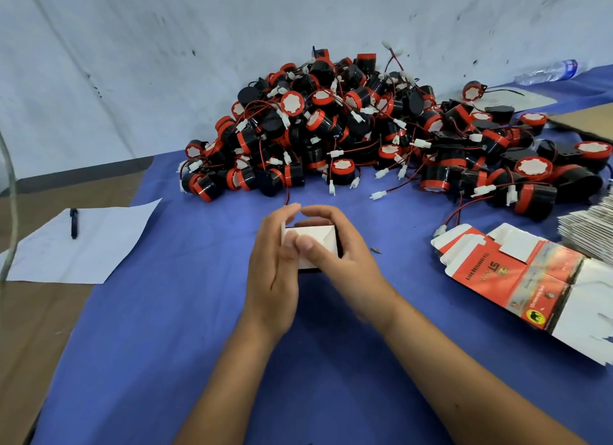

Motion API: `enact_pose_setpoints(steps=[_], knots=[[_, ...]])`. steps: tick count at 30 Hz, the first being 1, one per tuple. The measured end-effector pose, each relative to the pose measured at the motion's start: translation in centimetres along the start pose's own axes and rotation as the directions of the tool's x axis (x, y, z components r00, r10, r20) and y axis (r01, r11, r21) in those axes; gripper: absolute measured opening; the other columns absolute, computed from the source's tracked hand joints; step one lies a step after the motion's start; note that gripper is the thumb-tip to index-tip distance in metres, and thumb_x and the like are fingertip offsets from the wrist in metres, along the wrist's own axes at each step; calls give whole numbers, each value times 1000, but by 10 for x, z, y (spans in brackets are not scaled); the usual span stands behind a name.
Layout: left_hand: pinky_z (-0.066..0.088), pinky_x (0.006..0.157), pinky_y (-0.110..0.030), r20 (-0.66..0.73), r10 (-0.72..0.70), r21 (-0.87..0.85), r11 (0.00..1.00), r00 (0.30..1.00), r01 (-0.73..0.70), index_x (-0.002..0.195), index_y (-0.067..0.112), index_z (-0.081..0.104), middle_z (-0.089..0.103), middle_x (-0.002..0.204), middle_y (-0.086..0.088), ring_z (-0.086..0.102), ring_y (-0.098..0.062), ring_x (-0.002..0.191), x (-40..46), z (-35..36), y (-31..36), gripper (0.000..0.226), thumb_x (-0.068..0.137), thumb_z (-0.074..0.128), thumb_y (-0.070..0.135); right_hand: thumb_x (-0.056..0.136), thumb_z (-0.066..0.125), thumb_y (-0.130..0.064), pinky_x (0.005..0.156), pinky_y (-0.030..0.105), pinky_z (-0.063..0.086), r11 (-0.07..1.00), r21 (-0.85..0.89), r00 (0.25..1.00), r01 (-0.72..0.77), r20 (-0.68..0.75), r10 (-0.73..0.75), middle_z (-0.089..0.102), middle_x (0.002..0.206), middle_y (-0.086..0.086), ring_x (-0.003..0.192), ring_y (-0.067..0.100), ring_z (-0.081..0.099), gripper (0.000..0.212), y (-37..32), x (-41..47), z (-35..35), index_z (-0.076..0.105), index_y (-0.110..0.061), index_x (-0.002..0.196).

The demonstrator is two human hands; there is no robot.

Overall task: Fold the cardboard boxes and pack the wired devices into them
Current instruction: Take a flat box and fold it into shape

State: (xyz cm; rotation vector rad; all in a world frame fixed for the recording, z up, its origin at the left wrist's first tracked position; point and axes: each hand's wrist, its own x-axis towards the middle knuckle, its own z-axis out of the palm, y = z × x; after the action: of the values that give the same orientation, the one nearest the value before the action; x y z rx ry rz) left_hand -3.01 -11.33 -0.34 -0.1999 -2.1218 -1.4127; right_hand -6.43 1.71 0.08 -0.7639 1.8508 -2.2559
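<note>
Now both hands (pixel 275 272) (pixel 335 245) grip small white box (pixel 315 235); flaps folded in.

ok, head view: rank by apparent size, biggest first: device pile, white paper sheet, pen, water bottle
1. device pile
2. white paper sheet
3 and 4. water bottle and pen: the bottle looks a bit larger, but it lies far back and the pen is nearer, so I won't rank them.

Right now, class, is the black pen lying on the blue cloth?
No. The black pen lies on the white sheet of paper at the left, which rests mostly on the brown tabletop beside the blue cloth.
</note>
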Motion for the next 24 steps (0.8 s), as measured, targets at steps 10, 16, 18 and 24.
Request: enact_pose_setpoints(steps=[10,16,18,24], knots=[[51,96,-27,-106,-143,-282,953,984,108,126,23,67,72,126,4,67,-17,117,2,-4,13,64,104,17,58,102,60,-35,103,64,47,999,48,1000,-19,-1,19,64,118,20,118,41,58,25,-1,-1,5,67,-20,121],[51,93,-20,-211,-165,-278,955,964,102,123,22,69,72,124,12,65,-10,117,0,6,14,43,104,30,26,102,62,-23,95,42,54,984,172,999,-37,-26,42,69,117,15,107,24,66,22,6,-2,14,65,-13,122],[52,89,-21,-209,-147,-296,952,967,81,122,13,69,73,123,4,67,-16,114,-1,5,13,41,103,33,20,100,64,-10,85,32,55,981,190,999,-45,2,45,70,109,8,101,16,66,21,6,-2,14,64,-13,120],[54,93,-31,-220,-132,-303,951,967,61,117,11,69,73,124,0,67,-22,116,-4,5,15,36,102,36,19,92,68,-15,82,31,54,959,273,997,-70,55,57,68,104,5,98,19,65,28,0,-1,9,65,-7,118]])
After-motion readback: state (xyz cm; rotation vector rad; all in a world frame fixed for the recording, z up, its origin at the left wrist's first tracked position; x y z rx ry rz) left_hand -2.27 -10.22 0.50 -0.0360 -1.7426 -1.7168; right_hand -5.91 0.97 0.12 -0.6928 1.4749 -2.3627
